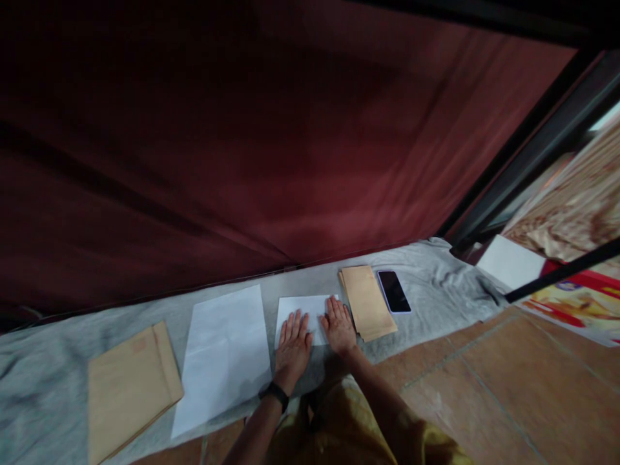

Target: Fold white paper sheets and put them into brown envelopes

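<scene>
A folded sheet of white paper [306,303] lies on the grey cloth in front of me. My left hand [293,345] rests flat on its left part, fingers spread. On the right part lies my right hand [340,326], also flat, with its fingers stretched out. Both palms cover some of the paper's lower edge. Left of it is a larger white sheet [225,355], lying flat. Close to the right hand, a small stack of brown envelopes [371,303] sits on the cloth.
Bigger brown envelopes [130,387] are stacked at the far left. A phone [394,292] with a dark screen lies right of the small envelopes. The grey cloth [436,284] runs along a dark red curtain [310,161]. Tiled floor [475,387] and a printed box [576,300] are at right.
</scene>
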`<state>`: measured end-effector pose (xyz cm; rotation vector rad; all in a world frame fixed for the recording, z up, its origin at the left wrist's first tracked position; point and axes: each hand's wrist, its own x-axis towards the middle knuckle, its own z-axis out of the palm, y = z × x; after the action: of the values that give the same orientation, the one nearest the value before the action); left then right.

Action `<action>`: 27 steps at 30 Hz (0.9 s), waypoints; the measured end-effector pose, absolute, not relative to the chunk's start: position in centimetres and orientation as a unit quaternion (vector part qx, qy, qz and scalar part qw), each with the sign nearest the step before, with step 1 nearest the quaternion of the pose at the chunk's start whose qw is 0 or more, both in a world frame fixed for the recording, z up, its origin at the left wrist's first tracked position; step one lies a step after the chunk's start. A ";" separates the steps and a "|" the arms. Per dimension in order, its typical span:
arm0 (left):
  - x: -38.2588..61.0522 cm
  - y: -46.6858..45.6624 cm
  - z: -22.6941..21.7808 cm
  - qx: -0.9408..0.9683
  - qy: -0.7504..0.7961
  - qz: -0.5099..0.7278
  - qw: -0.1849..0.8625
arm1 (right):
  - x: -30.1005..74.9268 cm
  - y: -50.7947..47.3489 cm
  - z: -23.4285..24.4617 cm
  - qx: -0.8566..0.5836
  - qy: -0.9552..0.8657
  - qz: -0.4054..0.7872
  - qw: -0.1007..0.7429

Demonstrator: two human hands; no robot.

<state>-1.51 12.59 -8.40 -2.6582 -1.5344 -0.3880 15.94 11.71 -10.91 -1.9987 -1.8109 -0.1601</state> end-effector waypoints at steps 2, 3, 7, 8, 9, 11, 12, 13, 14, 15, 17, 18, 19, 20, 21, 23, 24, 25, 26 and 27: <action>-1.6 12.4 -8.4 -0.857 -0.500 -0.125 0.023 | 16.0 11.6 -11.0 -0.724 -0.653 -0.056 0.214; -1.7 12.3 -8.4 -0.854 -0.504 -0.124 0.022 | 16.0 11.5 -11.1 -0.725 -0.654 -0.055 0.211; -2.2 11.8 -8.2 -0.838 -0.533 -0.115 0.019 | 15.9 11.5 -10.9 -0.729 -0.653 -0.046 0.202; -2.1 11.6 -8.0 -0.834 -0.541 -0.111 0.019 | 15.9 11.4 -10.9 -0.731 -0.651 -0.042 0.200; -1.9 11.5 -7.8 -0.832 -0.545 -0.108 0.020 | 15.9 11.4 -10.8 -0.732 -0.651 -0.038 0.197; -1.2 11.4 -7.3 -0.845 -0.525 -0.101 0.017 | 15.9 11.3 -10.6 -0.734 -0.652 -0.030 0.189; -0.7 11.4 -7.0 -0.865 -0.493 -0.097 0.011 | 15.9 11.3 -10.5 -0.733 -0.654 -0.027 0.183; -0.2 11.4 -6.9 -0.888 -0.450 -0.093 0.002 | 15.9 11.2 -10.4 -0.732 -0.657 -0.024 0.177; 0.3 11.3 -6.8 -0.906 -0.414 -0.091 -0.008 | 16.0 11.1 -10.3 -0.731 -0.660 -0.022 0.171; 0.6 11.2 -6.8 -0.917 -0.389 -0.089 -0.018 | 16.0 11.1 -10.2 -0.730 -0.662 -0.022 0.167; 0.8 10.8 -7.1 -0.923 -0.373 -0.090 -0.032 | 16.1 11.0 -10.1 -0.729 -0.665 -0.024 0.163; 0.6 10.6 -7.4 -0.923 -0.373 -0.090 -0.036 | 16.1 11.0 -10.1 -0.730 -0.663 -0.027 0.164; 0.2 10.4 -7.6 -0.923 -0.373 -0.090 -0.037 | 16.1 11.0 -10.1 -0.731 -0.661 -0.029 0.166; -0.2 10.2 -7.8 -0.924 -0.369 -0.089 -0.036 | 16.0 11.1 -10.1 -0.732 -0.660 -0.030 0.167; -0.8 10.0 -8.0 -0.927 -0.363 -0.087 -0.033 | 16.0 11.1 -10.2 -0.733 -0.659 -0.030 0.170; -1.9 9.5 -8.1 -0.932 -0.353 -0.083 -0.024 | 16.0 11.2 -10.3 -0.731 -0.659 -0.027 0.175; -2.3 9.3 -8.1 -0.932 -0.352 -0.081 -0.020 | 16.1 11.2 -10.4 -0.729 -0.661 -0.024 0.178; -2.7 9.1 -8.0 -0.932 -0.352 -0.080 -0.017 | 16.1 11.2 -10.5 -0.727 -0.662 -0.023 0.182; -3.0 8.9 -7.9 -0.932 -0.353 -0.078 -0.016 | 16.2 11.1 -10.6 -0.725 -0.662 -0.022 0.187; -3.2 8.7 -7.8 -0.932 -0.354 -0.077 -0.016 | 16.3 11.1 -10.7 -0.723 -0.663 -0.022 0.191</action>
<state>-3.18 8.71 -7.83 -2.9590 -1.1223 -0.2441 16.27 11.13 -10.72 -2.0321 -1.8640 -0.0623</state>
